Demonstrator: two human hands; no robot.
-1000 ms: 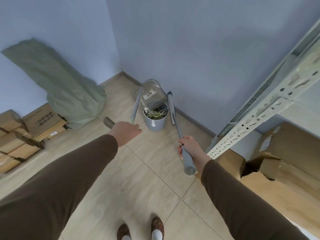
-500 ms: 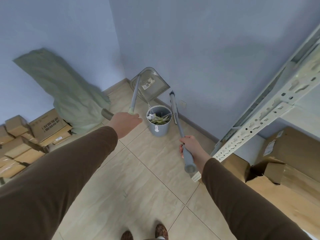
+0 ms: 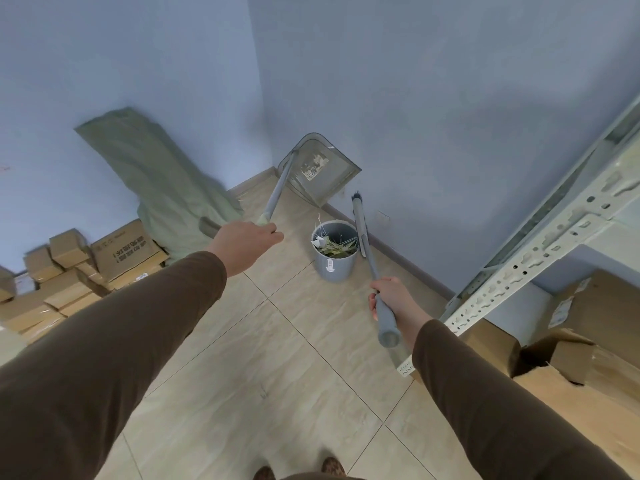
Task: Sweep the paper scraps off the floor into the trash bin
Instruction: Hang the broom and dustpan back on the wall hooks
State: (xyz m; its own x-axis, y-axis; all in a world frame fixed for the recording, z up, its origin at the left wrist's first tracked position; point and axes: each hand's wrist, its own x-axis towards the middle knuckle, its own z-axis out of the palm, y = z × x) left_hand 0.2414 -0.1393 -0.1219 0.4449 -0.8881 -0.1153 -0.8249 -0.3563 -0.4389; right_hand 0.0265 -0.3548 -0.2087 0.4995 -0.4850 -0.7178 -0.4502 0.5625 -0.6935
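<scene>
Beige tile floor (image 3: pixel 221 393), blue walls (image 3: pixel 433 98), left hand (image 3: pixel 247 239) grasping dustpan handle (image 3: pixel 277 192), right hand (image 3: pixel 393 297) grasping broom handle (image 3: pixel 372 268).

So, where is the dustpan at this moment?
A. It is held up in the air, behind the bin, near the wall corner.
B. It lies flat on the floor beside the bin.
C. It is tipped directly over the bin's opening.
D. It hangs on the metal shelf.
A: the left hand grips the handle and the dustpan is raised toward the corner, beyond the trash bin, not over its opening.
</scene>
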